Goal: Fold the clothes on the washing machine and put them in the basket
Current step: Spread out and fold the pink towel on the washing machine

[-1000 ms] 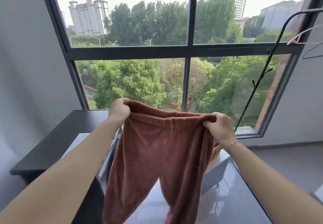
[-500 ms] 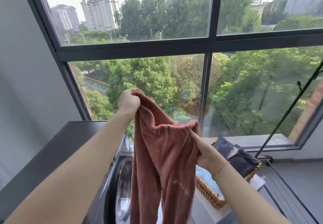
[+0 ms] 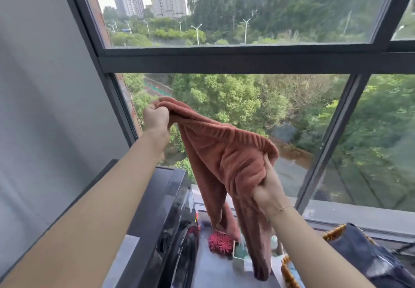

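Note:
A pair of rust-pink fleece trousers (image 3: 224, 162) hangs in the air in front of the window, its legs dangling down together. My left hand (image 3: 156, 117) grips one end of the waistband, held high at the left. My right hand (image 3: 268, 189) pinches the other end of the waistband lower and to the right. The dark washing machine (image 3: 164, 202) stands below my left forearm. At the lower right sits the woven basket (image 3: 286, 272), with a folded dark navy garment (image 3: 368, 256) in it.
A red spiky brush (image 3: 221, 241) and a small white holder with bottles (image 3: 241, 256) stand on the grey surface below the trousers. A large black-framed window (image 3: 224, 61) fills the wall ahead, with a grey wall (image 3: 45, 108) at the left.
The trousers were held spread wide by the waistband, then my hands brought the two ends closer. My right hand has dropped lower, and my view has turned left and down.

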### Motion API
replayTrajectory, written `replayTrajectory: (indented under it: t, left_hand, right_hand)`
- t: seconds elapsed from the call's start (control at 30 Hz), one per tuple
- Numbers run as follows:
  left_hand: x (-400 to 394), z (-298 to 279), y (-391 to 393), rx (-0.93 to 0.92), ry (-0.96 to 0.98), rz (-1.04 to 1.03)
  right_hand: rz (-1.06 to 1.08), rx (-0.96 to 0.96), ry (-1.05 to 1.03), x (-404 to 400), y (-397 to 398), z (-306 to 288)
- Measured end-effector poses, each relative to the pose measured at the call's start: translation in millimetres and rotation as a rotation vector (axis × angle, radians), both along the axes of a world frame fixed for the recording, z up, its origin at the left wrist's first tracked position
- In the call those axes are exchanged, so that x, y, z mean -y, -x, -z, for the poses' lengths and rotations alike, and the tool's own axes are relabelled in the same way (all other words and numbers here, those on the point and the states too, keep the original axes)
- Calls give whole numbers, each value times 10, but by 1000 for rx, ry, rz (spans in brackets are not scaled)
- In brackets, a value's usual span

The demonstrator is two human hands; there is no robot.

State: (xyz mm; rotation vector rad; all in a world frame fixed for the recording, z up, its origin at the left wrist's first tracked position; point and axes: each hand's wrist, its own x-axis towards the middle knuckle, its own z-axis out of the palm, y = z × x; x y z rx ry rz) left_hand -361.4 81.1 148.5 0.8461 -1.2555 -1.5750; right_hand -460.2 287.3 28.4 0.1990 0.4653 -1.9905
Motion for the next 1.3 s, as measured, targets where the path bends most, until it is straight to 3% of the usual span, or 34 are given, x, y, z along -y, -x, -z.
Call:
replayTrajectory:
  t: [0.13, 0.23, 0.33, 0.43, 0.53, 0.57, 0.63, 0.7, 0.77, 0.8, 0.9, 0.97, 1.07, 1.13, 1.17, 1.23, 1.3]
  left_hand:
    - [737, -131, -409, -178, 71, -19]
    - [1288, -126, -904, -223, 129, -37]
    - [1821, 29, -1570, -204, 101, -106]
    - [2239, 420, -2421, -151, 18, -261]
    - [2517, 984, -3239, -60, -127, -424]
    - [2538, 1195, -3456, 6, -176, -475]
    - [2511, 1682, -3868, 107, -304, -483]
    - [2396, 2086, -4199, 192, -374, -417]
    - [2264, 2303, -4260, 315, -360, -384]
    - [2224, 2356, -4219, 393, -317, -408]
    - [2044, 2446, -4005, 644, -104, -421]
    - [1891, 2570, -3809, 775, 89, -297]
    - [1601, 2848, -3500, 912, 247, -100]
    - [1420, 3101, -3368, 1082, 190, -20]
    - [1338, 3250, -3348, 1228, 168, -1]
    - [1182, 3483, -3369, 1481, 264, -50]
    - [1098, 3575, -3401, 1555, 282, -128]
  right_hand:
    - [140, -92, 48, 818, -112, -413]
    - [10, -98, 98, 1357, -444, -543]
    - [-117, -85, 87, 1915, -965, -351]
    - [-294, -168, -62, 2393, -1676, 57]
    - [-474, -90, -197, 2609, -2416, 576]
    - [-536, -173, -285, 2605, -2603, 719]
    - [-657, -530, -478, 2517, -2920, 1076]
    - [-915, -906, -495, 2442, -3205, 1343]
    - [-1172, -1143, -452, 2334, -3359, 1468]
    - [-1274, -1223, -447, 2310, -3375, 1502]
    - [-1452, -1176, -470, 2336, -3287, 1459]
    - [-1376, -1220, -437, 2368, -3196, 1509]
    - [-774, -1402, -623, 2362, -3006, 1658]
    - [-370, -1541, -796, 2329, -2794, 1755]
    - [-254, -1697, -913, 2323, -2673, 1820]
    - [-358, -1908, -1128, 2312, -2427, 1986]
    - [-571, -1944, -1235, 2321, -2313, 2130]
